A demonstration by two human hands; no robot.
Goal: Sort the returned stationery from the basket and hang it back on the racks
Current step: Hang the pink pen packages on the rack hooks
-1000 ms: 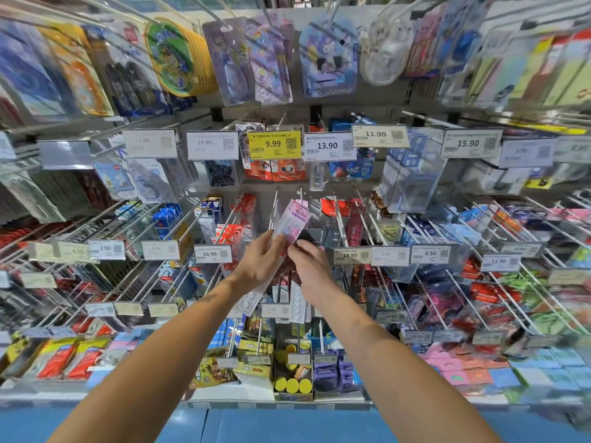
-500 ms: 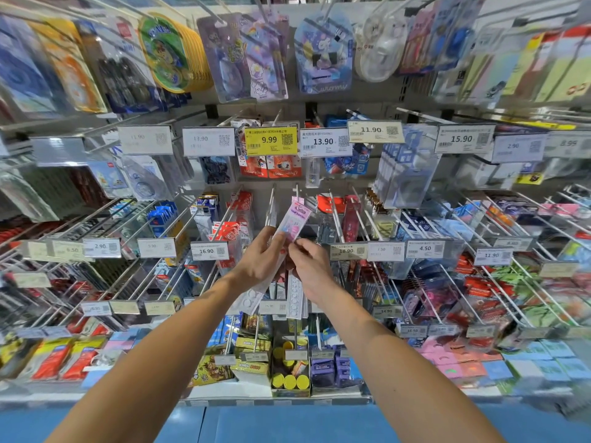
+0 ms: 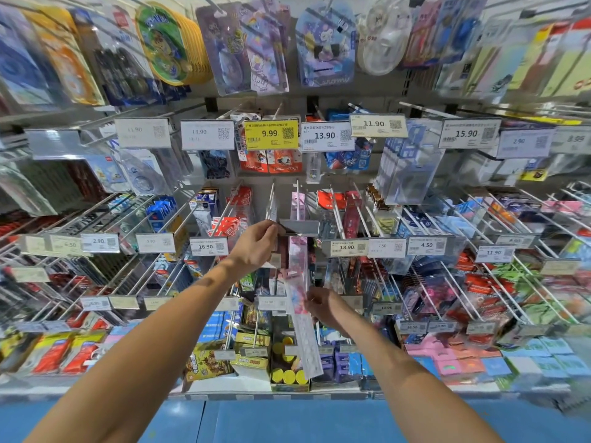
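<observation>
While at tag (image 3: pixel 300 227) and packet (image 3: pixel 298 273), two hands (image 3: pixel 256 246) (image 3: pixel 327 306).

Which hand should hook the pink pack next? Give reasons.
Right: the right hand pinches the pink pack, whose top sits under the price tag that the left hand holds flipped up.

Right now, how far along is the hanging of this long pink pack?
Done: the pack is up at its hook, the price tag held up by the left hand. In hand: the right hand pinches the pack lower down. Left: seating it on the hook; whether it's threaded is unclear. Basket out of view.
</observation>
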